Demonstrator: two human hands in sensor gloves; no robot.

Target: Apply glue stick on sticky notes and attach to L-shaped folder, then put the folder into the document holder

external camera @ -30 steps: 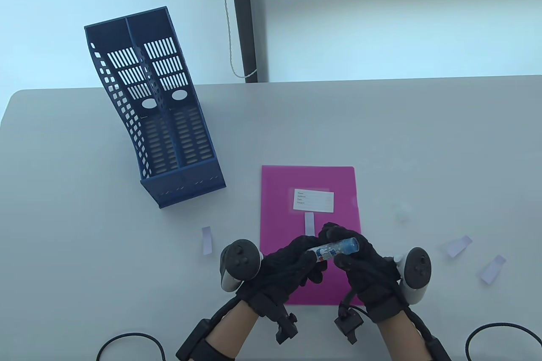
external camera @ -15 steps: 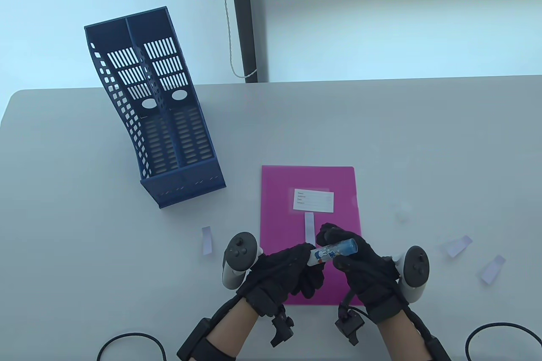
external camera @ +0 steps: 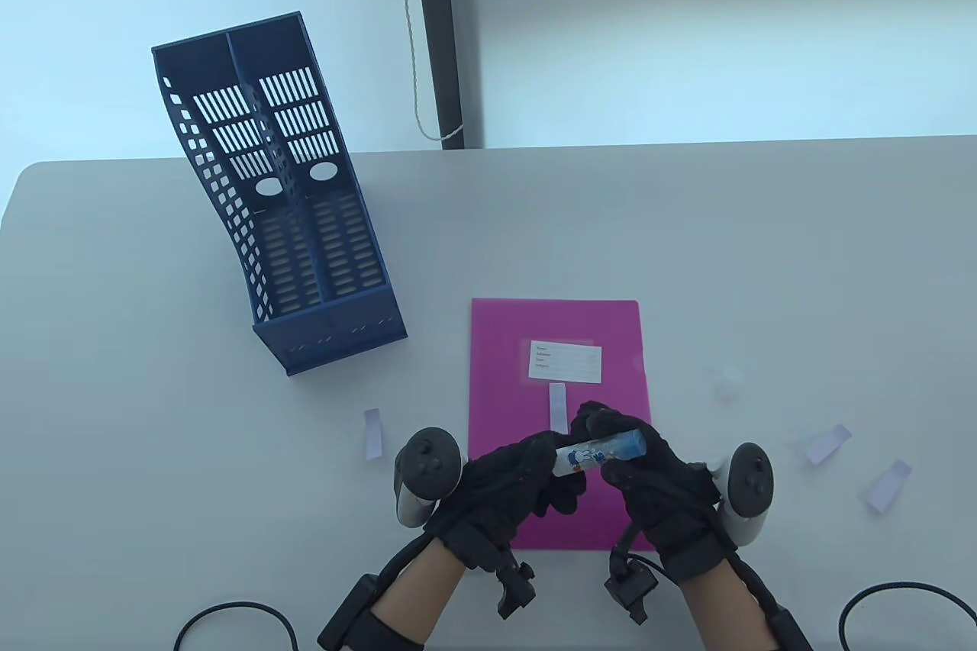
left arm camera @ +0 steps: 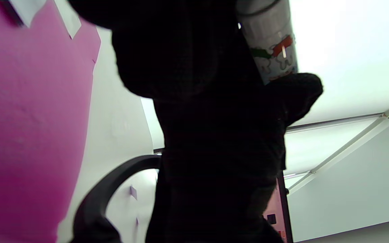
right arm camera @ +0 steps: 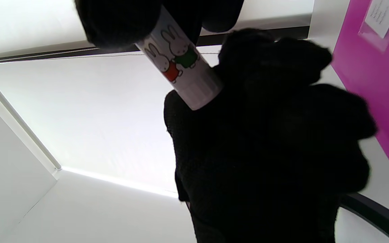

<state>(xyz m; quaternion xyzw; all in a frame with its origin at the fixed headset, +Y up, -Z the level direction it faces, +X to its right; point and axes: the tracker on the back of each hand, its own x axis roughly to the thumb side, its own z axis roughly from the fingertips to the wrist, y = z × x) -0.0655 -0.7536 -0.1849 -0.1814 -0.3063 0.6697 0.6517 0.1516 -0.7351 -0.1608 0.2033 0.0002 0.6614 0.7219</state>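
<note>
The glue stick [external camera: 599,452] with a cartoon print lies crosswise above the lower part of the pink L-shaped folder [external camera: 557,330]. My right hand [external camera: 637,464] grips its blue end. My left hand [external camera: 534,464] pinches its white end. In the wrist views the glue stick [left arm camera: 272,50] [right arm camera: 181,74] shows between black gloved fingers, with the folder [left arm camera: 29,118] [right arm camera: 377,84] beside them. One white sticky note [external camera: 558,407] lies on the folder below its label [external camera: 565,361]. The blue document holder [external camera: 282,201] stands at the back left.
A loose sticky note [external camera: 372,433] lies left of the folder, and two more [external camera: 820,445] [external camera: 885,485] lie to the right. A small pale cap-like object [external camera: 725,380] sits right of the folder. Cables [external camera: 901,605] loop at the near edge.
My left hand rolled a little to the right, then back to the left, with its fingers staying on the glue stick's white end. The right hand and the glue stick barely moved.
</note>
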